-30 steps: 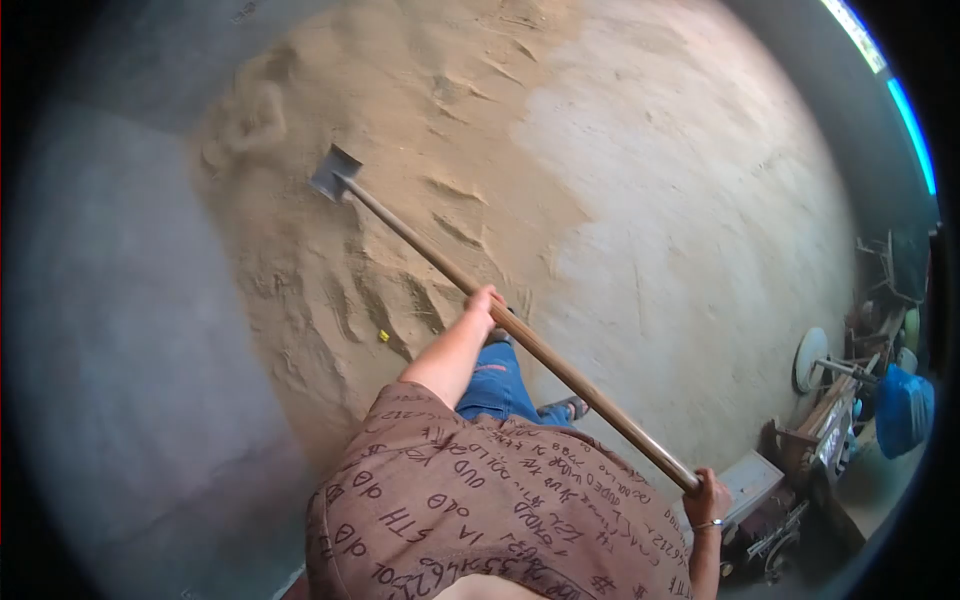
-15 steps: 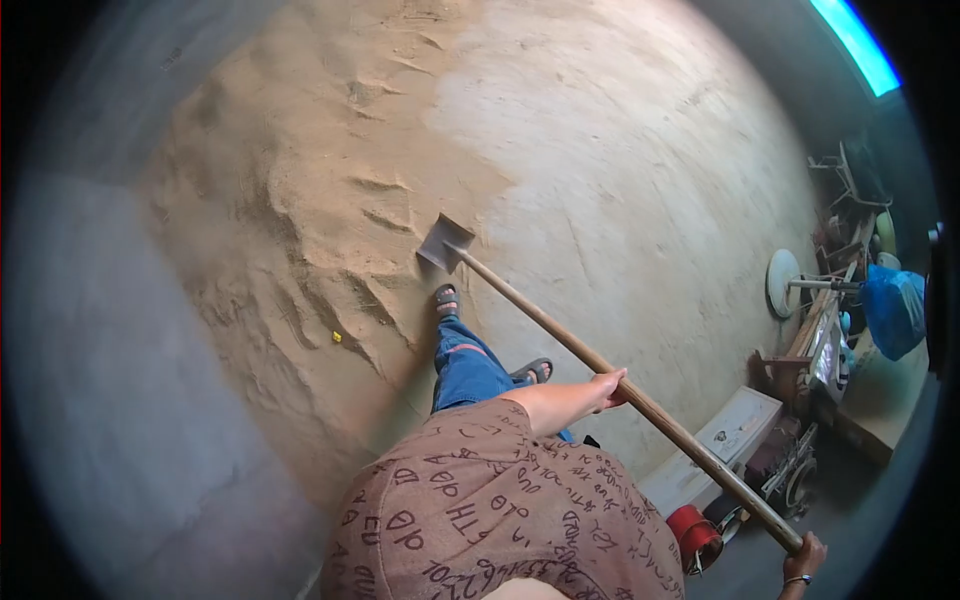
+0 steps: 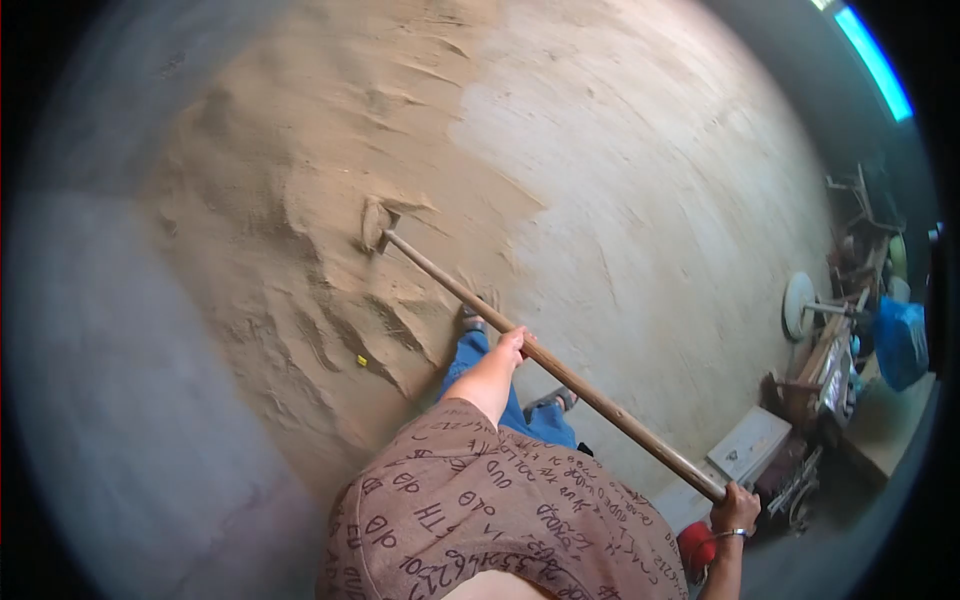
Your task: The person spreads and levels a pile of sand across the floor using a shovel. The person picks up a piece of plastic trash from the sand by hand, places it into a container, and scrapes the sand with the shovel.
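Note:
My left hand [image 3: 514, 345] is closed around the middle of a long wooden handle [image 3: 600, 402]. The handle's near end is gripped by my right hand [image 3: 736, 510], which has a metal band at the wrist. At the far end, the metal shovel blade [image 3: 386, 232] is partly sunk in the brown sand [image 3: 330, 240], with a small mound of sand against it. Both my feet, in sandals, stand below the handle, one at the sand's edge.
Pale floor [image 3: 650, 220] lies right of the sand. Stored items line the right wall: a round white disc [image 3: 799, 305], a blue bag [image 3: 901, 343], a white box [image 3: 750, 443] and a red object [image 3: 697, 545]. A yellow scrap [image 3: 362, 360] rests on the sand.
Since half a second ago, the blade has moved away to the left and into the sand. Both hands have moved left with the handle, still gripping it.

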`<state>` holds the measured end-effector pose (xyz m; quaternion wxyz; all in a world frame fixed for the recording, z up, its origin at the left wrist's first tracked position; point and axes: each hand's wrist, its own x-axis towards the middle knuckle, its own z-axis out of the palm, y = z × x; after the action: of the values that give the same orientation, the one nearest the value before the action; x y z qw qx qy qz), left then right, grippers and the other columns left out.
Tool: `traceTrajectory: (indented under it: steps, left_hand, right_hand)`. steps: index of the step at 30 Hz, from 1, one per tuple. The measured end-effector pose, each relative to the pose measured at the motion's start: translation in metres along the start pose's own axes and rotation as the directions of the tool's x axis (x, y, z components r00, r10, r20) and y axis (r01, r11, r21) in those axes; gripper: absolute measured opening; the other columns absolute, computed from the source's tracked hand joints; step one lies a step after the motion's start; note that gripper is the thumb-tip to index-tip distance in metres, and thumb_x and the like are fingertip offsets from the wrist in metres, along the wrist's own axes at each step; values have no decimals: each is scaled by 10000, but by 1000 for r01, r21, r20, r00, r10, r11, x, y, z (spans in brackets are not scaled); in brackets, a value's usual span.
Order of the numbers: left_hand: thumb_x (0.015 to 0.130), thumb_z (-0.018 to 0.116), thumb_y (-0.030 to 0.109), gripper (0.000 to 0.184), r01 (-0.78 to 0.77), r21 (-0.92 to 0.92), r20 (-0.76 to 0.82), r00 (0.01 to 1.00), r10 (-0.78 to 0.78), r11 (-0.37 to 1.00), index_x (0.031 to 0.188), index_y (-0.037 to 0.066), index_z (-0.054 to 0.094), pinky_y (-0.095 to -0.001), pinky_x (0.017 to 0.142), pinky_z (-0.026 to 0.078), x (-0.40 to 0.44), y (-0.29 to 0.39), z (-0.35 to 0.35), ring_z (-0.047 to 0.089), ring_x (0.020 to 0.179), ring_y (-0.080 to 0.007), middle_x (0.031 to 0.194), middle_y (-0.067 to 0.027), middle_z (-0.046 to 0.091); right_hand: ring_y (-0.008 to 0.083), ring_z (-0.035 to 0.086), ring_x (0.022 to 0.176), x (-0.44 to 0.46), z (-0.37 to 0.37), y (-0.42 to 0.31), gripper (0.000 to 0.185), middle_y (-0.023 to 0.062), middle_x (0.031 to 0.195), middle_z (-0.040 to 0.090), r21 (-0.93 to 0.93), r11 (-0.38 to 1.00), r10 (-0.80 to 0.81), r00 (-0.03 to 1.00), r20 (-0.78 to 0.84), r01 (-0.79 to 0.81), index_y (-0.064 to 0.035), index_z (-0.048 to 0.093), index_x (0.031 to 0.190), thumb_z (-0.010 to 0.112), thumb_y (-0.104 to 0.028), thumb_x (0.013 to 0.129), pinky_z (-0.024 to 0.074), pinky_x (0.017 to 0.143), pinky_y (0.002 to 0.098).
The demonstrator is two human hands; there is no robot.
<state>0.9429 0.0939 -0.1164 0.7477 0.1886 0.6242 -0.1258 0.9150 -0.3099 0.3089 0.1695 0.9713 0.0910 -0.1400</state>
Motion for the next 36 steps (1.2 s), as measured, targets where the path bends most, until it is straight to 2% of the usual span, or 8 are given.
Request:
traceTrajectory:
  steps: [10,16,18,24,29,31,33,36]
  left_hand:
    - [745,528,179,156,-114,-45,20,993,115,993,812,47,479,-387,547,469,-1,195,-78,506,544,-221,662,-83,502]
    - [674,530,166,135,-613,65,-491,667,560,788,674,59,447,-352,568,443,-48,478,-159,490,601,-194,705,-76,524]
    - [696,521,154,132,-678,-177,-396,713,579,713,632,80,432,-292,510,435,-107,504,-145,472,527,-165,620,-57,499]
    - [651,492,230,197,-286,-145,-66,958,280,947,525,83,459,-349,535,417,-37,380,-83,463,543,-201,594,-87,477]
    - [614,552,186,137,-206,207,-62,973,223,956,600,50,541,-355,491,445,0,168,40,536,559,-206,595,-98,550]
    - [674,564,243,198,-71,117,72,995,63,991,712,49,554,-335,507,459,-25,100,96,555,597,-201,688,-102,574]
    - [733,558,296,265,-12,274,89,996,-13,962,834,53,529,-313,532,477,-50,46,151,567,637,-189,787,-92,575]
    - [773,529,302,250,112,354,188,964,-188,928,869,74,500,-304,571,497,-75,-12,219,573,681,-170,814,-63,562]
  right_hand:
    - [281,504,512,71,20,-127,112,82,510,492,80,993,-80,996,-34,82,-125,453,527,525,-42,508,336,462,387]
    - [242,522,494,159,-102,-328,67,62,543,522,406,755,-471,857,-209,515,-127,503,654,551,-114,610,382,480,355]
    - [238,523,495,169,-120,-327,85,59,552,523,384,756,-472,848,-240,530,-123,505,689,558,-120,623,386,492,353]
    - [302,531,563,163,-72,-226,173,97,595,539,356,896,-255,964,-79,266,-133,485,708,570,-85,566,402,503,409]
    - [347,518,547,126,-54,-56,150,126,539,520,48,989,-140,990,-13,140,-119,483,657,570,-109,535,392,480,435]
    - [337,519,543,114,-61,19,139,109,530,517,-62,993,-100,995,24,101,-117,487,603,596,-160,527,397,477,423]
    - [341,555,563,109,-131,51,180,148,610,569,-65,997,-40,994,98,46,-174,566,745,559,-342,680,417,474,428]
    - [339,550,580,113,-177,123,249,129,619,570,-154,986,100,976,194,-70,-170,575,756,620,-356,597,417,501,432]
